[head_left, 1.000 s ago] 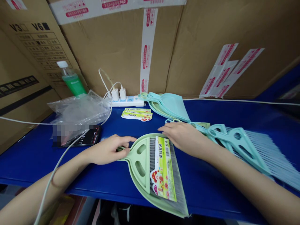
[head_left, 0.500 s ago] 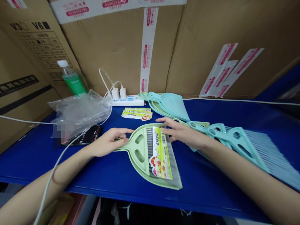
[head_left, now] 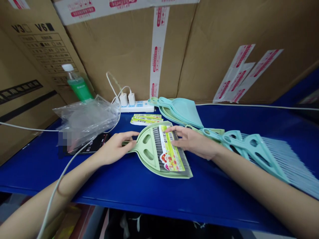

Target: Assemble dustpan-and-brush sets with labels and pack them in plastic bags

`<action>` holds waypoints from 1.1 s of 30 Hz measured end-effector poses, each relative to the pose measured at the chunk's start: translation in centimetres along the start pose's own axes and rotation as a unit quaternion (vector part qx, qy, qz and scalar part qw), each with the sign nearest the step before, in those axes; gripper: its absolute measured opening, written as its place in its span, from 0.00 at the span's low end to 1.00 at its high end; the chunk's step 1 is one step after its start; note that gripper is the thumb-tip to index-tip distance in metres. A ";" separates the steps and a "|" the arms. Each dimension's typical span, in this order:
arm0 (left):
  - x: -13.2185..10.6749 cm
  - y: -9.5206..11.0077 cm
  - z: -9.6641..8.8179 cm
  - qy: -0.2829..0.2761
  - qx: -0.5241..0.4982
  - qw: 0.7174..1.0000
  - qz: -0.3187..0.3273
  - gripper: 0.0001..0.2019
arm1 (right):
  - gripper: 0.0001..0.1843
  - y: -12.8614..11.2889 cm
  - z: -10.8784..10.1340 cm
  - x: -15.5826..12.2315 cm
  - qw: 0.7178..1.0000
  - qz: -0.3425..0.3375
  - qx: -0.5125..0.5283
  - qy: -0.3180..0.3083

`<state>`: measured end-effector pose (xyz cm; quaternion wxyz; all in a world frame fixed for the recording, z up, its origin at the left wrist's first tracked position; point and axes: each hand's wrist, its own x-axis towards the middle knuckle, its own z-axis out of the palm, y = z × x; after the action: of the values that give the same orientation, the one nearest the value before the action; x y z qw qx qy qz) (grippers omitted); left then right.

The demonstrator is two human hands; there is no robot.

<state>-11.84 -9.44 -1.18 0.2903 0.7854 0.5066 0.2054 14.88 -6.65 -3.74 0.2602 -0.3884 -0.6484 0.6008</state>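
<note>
A light green dustpan [head_left: 142, 157] lies in front of me on the blue table, its handle to the left. Nested in it is a green brush [head_left: 152, 157] with grey bristles, and a printed card label [head_left: 171, 156] lies across the bristles. My left hand [head_left: 117, 146] pinches the handle end between thumb and fingers; the grip is partly hidden. On the right, my right hand [head_left: 193, 141] has its fingers stretched over the label's upper part, fingertips touching it. Behind the dustpan lie several more labels [head_left: 146, 119].
Blue dustpans [head_left: 186, 109] are stacked at the back; blue brushes [head_left: 259, 154] lie on the right, partly behind my right arm. A power strip [head_left: 142, 106], plastic bag [head_left: 87, 114], phone [head_left: 94, 144] and green bottle [head_left: 79, 87] stand left. A white cable [head_left: 58, 182] crosses my left arm.
The dustpan with its brush and label has shifted away from me, towards the loose labels. My right fingers have moved from its far edge onto the label.
</note>
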 end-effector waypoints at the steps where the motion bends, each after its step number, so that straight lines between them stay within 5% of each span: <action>1: -0.1 0.1 0.0 0.011 0.029 1.000 0.006 0.21 | 0.20 0.0 0.0 0.1 1.000 0.003 0.002 0.003; 14: -0.3 0.3 0.2 0.029 0.177 0.981 0.076 0.17 | 0.21 0.7 -0.2 -1.6 0.999 -0.045 -0.007 0.012; 16: -0.4 0.2 -0.1 0.075 0.251 0.961 0.091 0.18 | 0.20 0.7 -0.1 -1.6 0.999 -0.039 0.006 0.024; 22: -0.6 0.6 -1.4 0.237 0.477 0.843 0.074 0.19 | 0.20 0.9 -0.2 -1.6 0.999 -0.038 0.010 0.035; 27: -0.6 -0.3 -1.9 0.256 0.545 0.798 0.024 0.20 | 0.24 1.1 -0.3 -1.6 0.999 -0.044 0.009 0.028; 33: -0.6 -0.8 -2.4 0.210 0.560 0.801 -0.025 0.20 | 0.21 1.4 -0.2 -1.6 0.999 -0.035 0.026 0.029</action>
<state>-14.12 -9.15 0.03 -0.3089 0.7360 0.6012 0.0385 16.20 -7.87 -4.87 0.3098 -0.3762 -0.6376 0.5966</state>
